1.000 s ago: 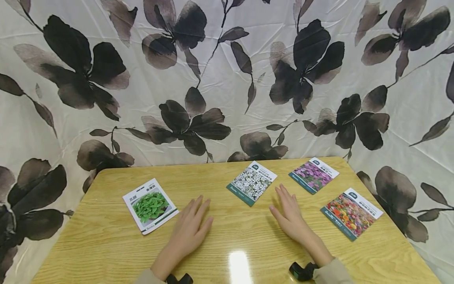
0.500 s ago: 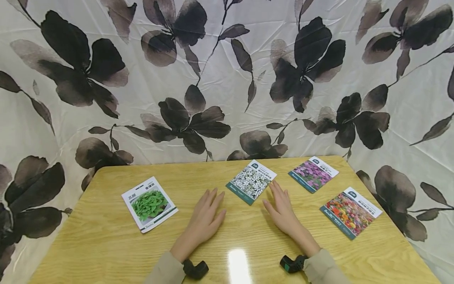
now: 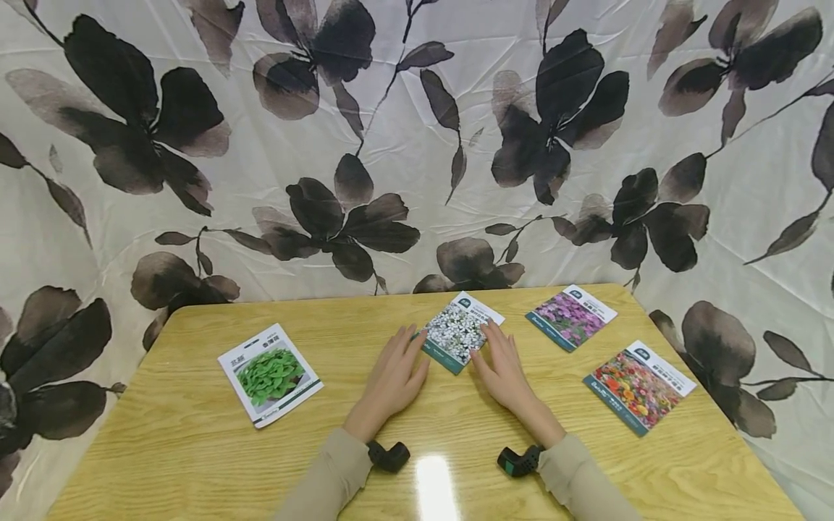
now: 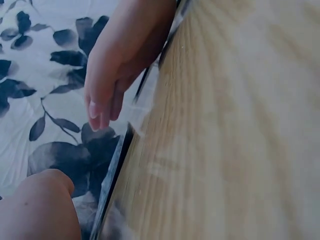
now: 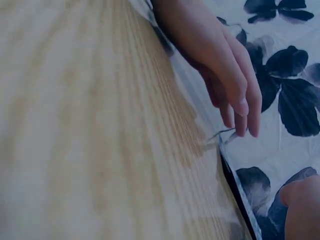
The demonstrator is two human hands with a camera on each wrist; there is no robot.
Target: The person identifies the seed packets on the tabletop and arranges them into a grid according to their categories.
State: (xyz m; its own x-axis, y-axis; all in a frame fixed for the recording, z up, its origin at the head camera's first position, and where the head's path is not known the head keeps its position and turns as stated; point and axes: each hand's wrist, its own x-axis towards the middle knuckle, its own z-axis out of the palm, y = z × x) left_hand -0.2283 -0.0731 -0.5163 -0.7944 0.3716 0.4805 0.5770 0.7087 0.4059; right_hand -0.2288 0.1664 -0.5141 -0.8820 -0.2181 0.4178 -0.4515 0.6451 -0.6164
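Note:
Between my two hands lies a white-flower seed packet [image 3: 456, 334], flat on the wooden table [image 3: 365, 485]. My left hand [image 3: 395, 374] has its fingertips right at the packet's left corner, fingers extended. On the other side, my right hand [image 3: 507, 370] overlaps the packet's right edge with its fingertips, its fingers also extended. Seen from the left wrist, the right hand [image 4: 120, 65] reaches in from the top, its fingers pointing down in the picture. Part of the left hand [image 5: 205, 55] shows likewise in the right wrist view.
A green-leaf packet [image 3: 270, 376] lies at the left. To the right are a purple-flower packet [image 3: 571, 318] and a packet with mixed orange and red flowers [image 3: 640, 387]. A floral cloth [image 3: 443, 145] hangs behind the table. Each wrist carries a black camera [image 3: 389, 456].
Both hands have moved inward and forward, from either side, to the white-flower packet. The left hand has come away from the green-leaf packet. The view has shifted slightly.

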